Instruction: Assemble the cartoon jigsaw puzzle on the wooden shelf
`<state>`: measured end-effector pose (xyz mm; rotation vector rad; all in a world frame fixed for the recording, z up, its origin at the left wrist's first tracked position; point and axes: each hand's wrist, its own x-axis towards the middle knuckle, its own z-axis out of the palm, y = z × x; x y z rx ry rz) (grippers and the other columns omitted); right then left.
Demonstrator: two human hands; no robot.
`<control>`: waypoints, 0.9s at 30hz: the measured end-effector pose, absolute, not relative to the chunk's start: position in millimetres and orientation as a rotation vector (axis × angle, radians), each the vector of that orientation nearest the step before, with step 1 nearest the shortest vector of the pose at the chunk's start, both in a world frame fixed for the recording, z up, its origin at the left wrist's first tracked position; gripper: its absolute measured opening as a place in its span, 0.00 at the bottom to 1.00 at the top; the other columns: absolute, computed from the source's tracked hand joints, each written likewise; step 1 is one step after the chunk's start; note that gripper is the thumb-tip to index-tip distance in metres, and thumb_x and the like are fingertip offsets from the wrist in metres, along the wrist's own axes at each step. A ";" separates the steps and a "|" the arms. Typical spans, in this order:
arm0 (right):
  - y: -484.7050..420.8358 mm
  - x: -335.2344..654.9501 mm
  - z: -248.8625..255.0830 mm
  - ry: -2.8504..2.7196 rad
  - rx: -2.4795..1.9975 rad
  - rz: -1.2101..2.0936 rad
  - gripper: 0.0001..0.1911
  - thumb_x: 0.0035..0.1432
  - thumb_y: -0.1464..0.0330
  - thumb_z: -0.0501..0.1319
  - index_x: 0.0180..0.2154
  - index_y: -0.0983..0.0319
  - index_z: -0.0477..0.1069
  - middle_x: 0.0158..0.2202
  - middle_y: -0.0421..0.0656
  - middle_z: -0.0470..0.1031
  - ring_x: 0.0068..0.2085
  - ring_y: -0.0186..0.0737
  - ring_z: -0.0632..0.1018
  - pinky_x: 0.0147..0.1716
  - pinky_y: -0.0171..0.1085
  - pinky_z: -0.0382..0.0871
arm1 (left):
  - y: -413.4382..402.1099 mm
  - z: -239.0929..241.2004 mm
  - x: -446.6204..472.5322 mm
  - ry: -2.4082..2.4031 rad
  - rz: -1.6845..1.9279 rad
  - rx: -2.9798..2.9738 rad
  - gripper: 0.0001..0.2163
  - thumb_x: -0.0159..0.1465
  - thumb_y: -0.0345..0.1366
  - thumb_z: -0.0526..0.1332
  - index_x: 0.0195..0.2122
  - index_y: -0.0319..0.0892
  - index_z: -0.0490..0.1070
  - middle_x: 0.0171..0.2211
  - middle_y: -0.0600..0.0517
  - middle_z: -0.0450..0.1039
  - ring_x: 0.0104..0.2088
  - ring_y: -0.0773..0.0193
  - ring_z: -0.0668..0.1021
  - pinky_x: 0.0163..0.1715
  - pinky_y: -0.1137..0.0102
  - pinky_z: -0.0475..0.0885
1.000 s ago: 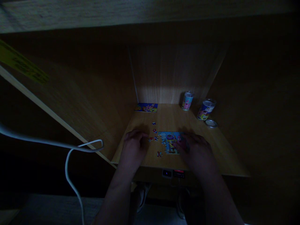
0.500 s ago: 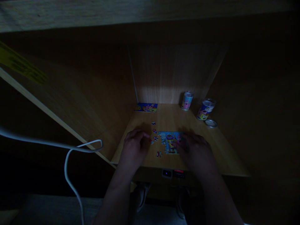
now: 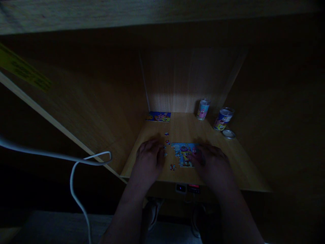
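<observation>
A partly joined jigsaw puzzle (image 3: 185, 154) with bright cartoon figures lies on the wooden shelf. My right hand (image 3: 212, 159) covers its right side, thumb on the picture and bent fingers at the far edge, gripping it in place. Left of the puzzle, my left hand (image 3: 149, 156) is closed, fingertips on a small puzzle piece (image 3: 165, 154) that they partly hide. Loose pieces lie close by: one (image 3: 168, 142) beyond the fingers, another (image 3: 166, 134) farther back, and a red and white one (image 3: 173, 167) nearer me.
Two cartoon-printed cans, one (image 3: 203, 109) at the back and one (image 3: 223, 118) at the right, stand near a round metal lid (image 3: 229, 134). A picture card (image 3: 158, 116) lies at the back left. Side walls enclose the shelf; a white cable (image 3: 73, 183) hangs at left.
My left hand has shifted slightly right, its fingers drawn over the loose pieces. One piece beside the puzzle's left edge no longer shows where it lay. My right hand stays on the puzzle.
</observation>
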<state>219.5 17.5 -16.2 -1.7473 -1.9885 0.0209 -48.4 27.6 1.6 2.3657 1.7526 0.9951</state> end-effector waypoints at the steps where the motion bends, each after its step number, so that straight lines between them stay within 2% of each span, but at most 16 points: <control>1: 17.3 219.3 -15.8 -1.990 -1.747 0.023 0.24 0.75 0.50 0.61 0.59 0.59 0.81 0.64 0.53 0.81 0.64 0.62 0.78 0.65 0.62 0.72 | 27.2 2.2 -47.6 1.761 0.988 2.370 0.13 0.76 0.33 0.62 0.56 0.46 0.82 0.61 0.41 0.81 0.63 0.41 0.79 0.66 0.39 0.74; 7: 16.9 219.0 -15.6 -1.994 -1.751 0.000 0.24 0.75 0.52 0.62 0.61 0.59 0.80 0.65 0.52 0.81 0.65 0.62 0.78 0.65 0.59 0.71 | 21.1 7.2 -44.8 1.568 0.807 2.537 0.18 0.79 0.37 0.60 0.68 0.52 0.77 0.71 0.48 0.75 0.73 0.45 0.73 0.77 0.38 0.60; 11: 17.1 219.1 -15.6 -2.006 -1.765 0.005 0.23 0.75 0.52 0.62 0.61 0.58 0.80 0.65 0.53 0.80 0.65 0.61 0.78 0.65 0.59 0.71 | 19.5 6.3 -45.4 1.552 0.697 2.563 0.25 0.80 0.40 0.61 0.77 0.54 0.66 0.77 0.49 0.68 0.80 0.45 0.64 0.80 0.36 0.51; 13: 17.0 219.0 -15.3 -2.002 -1.767 0.012 0.24 0.75 0.52 0.62 0.61 0.59 0.80 0.65 0.53 0.80 0.65 0.61 0.78 0.66 0.59 0.70 | 20.2 5.5 -45.9 1.573 0.663 2.552 0.26 0.80 0.38 0.59 0.78 0.52 0.64 0.77 0.48 0.68 0.80 0.46 0.63 0.80 0.35 0.50; 15: 16.9 218.9 -15.2 -1.997 -1.761 0.015 0.24 0.75 0.52 0.62 0.61 0.59 0.80 0.65 0.53 0.80 0.65 0.60 0.78 0.66 0.59 0.70 | 21.4 5.9 -46.4 1.584 0.692 2.530 0.22 0.80 0.36 0.59 0.74 0.49 0.69 0.72 0.47 0.75 0.78 0.46 0.68 0.80 0.37 0.53; 17: 16.8 218.9 -15.8 -1.991 -1.755 0.011 0.24 0.75 0.52 0.62 0.61 0.59 0.80 0.65 0.54 0.81 0.64 0.60 0.79 0.65 0.58 0.71 | 22.6 7.7 -46.8 1.542 0.769 2.507 0.18 0.78 0.32 0.60 0.66 0.49 0.76 0.64 0.48 0.82 0.71 0.47 0.76 0.79 0.39 0.56; 20: 17.3 219.3 -17.8 -1.985 -1.747 -0.005 0.24 0.75 0.52 0.62 0.60 0.59 0.80 0.65 0.53 0.81 0.64 0.61 0.78 0.65 0.60 0.71 | 23.5 11.1 -47.8 1.379 0.897 2.472 0.16 0.75 0.27 0.61 0.58 0.52 0.80 0.54 0.52 0.86 0.60 0.51 0.83 0.76 0.42 0.64; 23: 18.1 219.9 -19.1 -1.997 -1.736 -0.009 0.24 0.75 0.51 0.61 0.60 0.59 0.80 0.65 0.53 0.80 0.65 0.62 0.77 0.66 0.60 0.71 | 24.4 11.2 -51.5 1.302 1.042 2.382 0.17 0.74 0.24 0.60 0.57 0.52 0.80 0.54 0.51 0.85 0.57 0.54 0.83 0.67 0.48 0.75; 27: 18.0 220.7 -18.1 -2.002 -1.742 0.004 0.25 0.76 0.50 0.61 0.60 0.60 0.80 0.64 0.53 0.81 0.64 0.62 0.78 0.65 0.60 0.72 | 25.7 7.5 -62.8 1.566 1.253 2.200 0.20 0.70 0.20 0.58 0.57 0.47 0.80 0.56 0.46 0.83 0.58 0.51 0.83 0.61 0.52 0.79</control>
